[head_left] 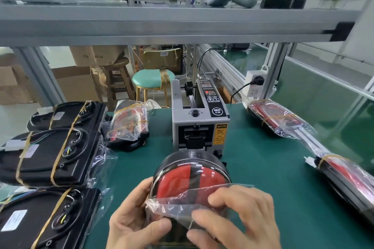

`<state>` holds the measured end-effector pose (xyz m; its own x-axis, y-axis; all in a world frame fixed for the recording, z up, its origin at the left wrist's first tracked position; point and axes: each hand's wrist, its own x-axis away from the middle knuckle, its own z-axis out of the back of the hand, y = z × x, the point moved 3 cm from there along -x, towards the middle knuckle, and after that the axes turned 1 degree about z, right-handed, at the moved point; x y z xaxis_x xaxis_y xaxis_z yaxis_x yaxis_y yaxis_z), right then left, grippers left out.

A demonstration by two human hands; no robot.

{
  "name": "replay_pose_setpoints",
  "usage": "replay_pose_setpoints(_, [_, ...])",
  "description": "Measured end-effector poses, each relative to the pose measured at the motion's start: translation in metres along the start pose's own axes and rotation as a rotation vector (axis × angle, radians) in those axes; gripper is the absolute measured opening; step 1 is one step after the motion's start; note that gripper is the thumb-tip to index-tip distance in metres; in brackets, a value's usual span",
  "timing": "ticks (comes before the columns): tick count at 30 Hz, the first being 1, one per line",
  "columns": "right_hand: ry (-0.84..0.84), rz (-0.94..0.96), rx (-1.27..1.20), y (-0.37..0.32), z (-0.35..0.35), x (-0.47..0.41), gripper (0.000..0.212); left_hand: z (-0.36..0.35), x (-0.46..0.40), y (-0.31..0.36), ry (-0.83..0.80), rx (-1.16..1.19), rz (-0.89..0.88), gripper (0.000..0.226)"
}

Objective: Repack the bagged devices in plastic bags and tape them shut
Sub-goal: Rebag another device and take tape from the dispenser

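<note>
A green bench (263,168) carries the work, with black bagged units (50,157) banded in tan stacked along its left edge and red-lensed ones (279,119) lying in clear bags on the rail to the right. At centre stands the grey tape dispenser (199,125), its slot facing the worker and a strip seeming to run from it over the lamp. Just in front of it the device (192,178), a red lamp with a dark rim, sits upright inside a clear bag (182,206) whose open flap is being folded across its face. The left hand (137,222) grips the lamp's lower left side through the film, thumb curled onto the flap; the right hand (238,218) has fingers bent over the flap, pinching and smoothing it down. To do this fold well, the film likely wants pulling snug and flat with no trapped wrinkles, one thumb pinning the fold while tape is drawn, so the seal lands on plastic alone.
</note>
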<state>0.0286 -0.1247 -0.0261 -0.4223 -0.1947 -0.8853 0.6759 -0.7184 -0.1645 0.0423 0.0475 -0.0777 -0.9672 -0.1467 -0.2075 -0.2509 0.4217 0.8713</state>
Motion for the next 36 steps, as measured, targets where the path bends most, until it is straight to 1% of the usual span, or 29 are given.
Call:
replay_pose_setpoints(2, [-0.031, 0.022, -0.006, 0.003, 0.005, -0.008, 0.006, 0.001, 0.001, 0.002, 0.006, -0.024, 0.020, 0.068])
replay_pose_setpoints(4, [-0.062, 0.030, -0.122, 0.008, 0.011, -0.023, 0.018, 0.003, 0.002, 0.007, -0.017, -0.017, 0.067, 0.067])
replay_pose_setpoints(5, [-0.096, -0.016, -0.212, 0.013, 0.014, -0.035, 0.019, 0.005, 0.002, 0.010, -0.045, -0.011, 0.101, 0.069])
replay_pose_setpoints(6, [-0.152, -0.115, -0.343, 0.017, 0.015, -0.048, 0.010, 0.006, 0.002, 0.014, -0.079, -0.011, 0.136, 0.073])
replay_pose_setpoints(7, [-0.226, -0.279, -0.508, 0.023, 0.013, -0.059, 0.008, 0.008, 0.000, 0.019, -0.113, -0.017, 0.168, 0.078])
replay_pose_setpoints(9, [-0.377, -0.618, -0.883, 0.031, 0.001, -0.068, 0.028, 0.014, -0.005, 0.030, -0.152, -0.039, 0.212, 0.084])
replay_pose_setpoints(10, [-0.428, -0.743, -0.990, 0.035, -0.006, -0.067, 0.032, 0.016, -0.007, 0.037, -0.176, -0.052, 0.225, 0.083])
replay_pose_setpoints(12, [-0.454, -0.965, -1.092, 0.043, -0.020, -0.060, 0.033, 0.019, -0.010, 0.050, -0.229, -0.087, 0.263, 0.082])
replay_pose_setpoints(13, [-0.424, -1.095, -1.132, 0.047, -0.027, -0.054, 0.028, 0.021, -0.010, 0.053, -0.242, -0.095, 0.294, 0.082])
replay_pose_setpoints(14, [-0.357, -1.203, -1.170, 0.050, -0.033, -0.046, 0.019, 0.022, -0.009, 0.055, -0.242, -0.087, 0.327, 0.082])
replay_pose_setpoints(15, [-0.296, -1.260, -1.138, 0.053, -0.037, -0.035, 0.018, 0.023, -0.006, 0.056, -0.210, -0.064, 0.353, 0.082])
replay_pose_setpoints(16, [-0.201, -1.262, -1.035, 0.056, -0.038, -0.025, 0.026, 0.025, -0.005, 0.058, -0.155, -0.043, 0.370, 0.080])
replay_pose_setpoints(17, [-0.096, -1.181, -0.840, 0.057, -0.033, -0.017, 0.033, 0.028, -0.003, 0.058, -0.078, -0.038, 0.378, 0.079])
replay_pose_setpoints(18, [-0.008, -0.990, -0.582, 0.053, -0.023, -0.010, 0.034, 0.028, -0.003, 0.056, -0.018, -0.068, 0.390, 0.082])
replay_pose_setpoints(19, [0.018, -0.743, -0.387, 0.040, -0.014, -0.014, 0.028, 0.030, -0.001, 0.056, 0.038, -0.107, 0.387, 0.078])
replay_pose_setpoints(20, [-0.023, -0.539, -0.266, 0.025, -0.012, -0.015, 0.019, 0.029, -0.001, 0.058, 0.090, -0.152, 0.374, 0.077])
replay_pose_setpoints(21, [-0.124, -0.424, -0.258, 0.010, -0.021, -0.013, 0.013, 0.030, -0.001, 0.059, 0.143, -0.184, 0.365, 0.077])
replay_pose_setpoints(22, [-0.277, -0.477, -0.386, -0.005, -0.036, -0.010, 0.012, 0.030, -0.002, 0.060, 0.187, -0.219, 0.357, 0.079])
replay_pose_setpoints(23, [-0.408, -0.614, -0.550, -0.020, -0.053, -0.004, 0.015, 0.030, -0.003, 0.061, 0.232, -0.239, 0.356, 0.081])
replay_pose_setpoints(24, [-0.434, -0.765, -0.683, -0.031, -0.067, 0.000, 0.018, 0.029, -0.004, 0.063, 0.270, -0.238, 0.351, 0.079])
replay_pose_setpoints(25, [-0.419, -0.844, -0.768, -0.038, -0.078, 0.001, 0.024, 0.028, -0.006, 0.064, 0.293, -0.234, 0.342, 0.076])
replay_pose_setpoints(27, [-0.324, -0.956, -0.898, -0.038, -0.092, 0.000, 0.042, 0.027, -0.011, 0.066, 0.336, -0.258, 0.331, 0.077])
replay_pose_setpoints(28, [-0.267, -1.022, -0.938, -0.034, -0.094, -0.005, 0.043, 0.026, -0.014, 0.068, 0.369, -0.232, 0.319, 0.072])
replay_pose_setpoints(30, [-0.200, -1.035, -0.938, -0.023, -0.090, -0.012, 0.038, 0.025, -0.024, 0.075, 0.441, -0.112, 0.279, 0.049])
replay_pose_setpoints(31, [-0.253, -1.013, -0.937, -0.024, -0.091, -0.013, 0.040, 0.023, -0.030, 0.079, 0.450, -0.060, 0.276, 0.043])
replay_pose_setpoints(33, [-0.538, -0.905, -0.918, -0.032, -0.091, -0.013, 0.069, 0.021, -0.044, 0.086, 0.420, -0.004, 0.286, 0.040])
replay_pose_setpoints(34, [-0.583, -0.881, -0.942, -0.033, -0.090, -0.016, 0.078, 0.022, -0.053, 0.088, 0.405, -0.002, 0.289, 0.042])
replay_pose_setpoints(35, [-0.566, -0.901, -1.009, -0.032, -0.090, -0.022, 0.079, 0.022, -0.061, 0.091, 0.404, -0.008, 0.287, 0.045])
replay_pose_setpoints(36, [-0.530, -0.960, -1.125, -0.026, -0.092, -0.028, 0.077, 0.023, -0.070, 0.093, 0.409, -0.015, 0.282, 0.047])
